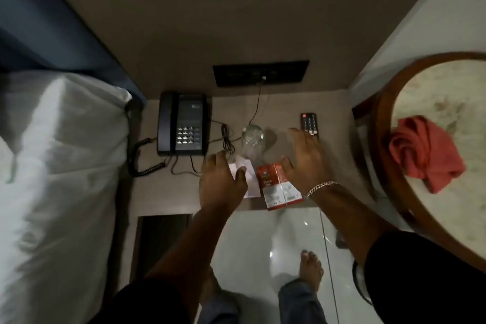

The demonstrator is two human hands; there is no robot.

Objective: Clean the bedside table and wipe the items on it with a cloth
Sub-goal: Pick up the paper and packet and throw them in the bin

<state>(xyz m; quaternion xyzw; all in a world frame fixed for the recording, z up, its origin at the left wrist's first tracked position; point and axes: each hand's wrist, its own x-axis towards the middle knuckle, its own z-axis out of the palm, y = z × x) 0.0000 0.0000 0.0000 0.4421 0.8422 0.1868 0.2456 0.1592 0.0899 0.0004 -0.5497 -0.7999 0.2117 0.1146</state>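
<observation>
The grey bedside table (160,192) carries a black telephone (182,123), an upturned clear glass (252,142), a black remote (309,124), a white paper slip (249,184) and a red and white packet (278,187). My left hand (221,181) hovers over the paper slip, thumb and fingers touching it. My right hand (305,160) is spread open just right of the glass and above the packet, its fingertips near the remote. A red cloth (423,152) lies bunched on the round table at the right, away from both hands.
A bed with a white pillow (60,166) and blue headboard fills the left. A round marble-top table with a wooden rim (386,139) stands close on the right. Phone cords (147,160) trail along the table; a wall socket panel (260,73) with a thin cable sits behind. My bare feet stand on a glossy floor.
</observation>
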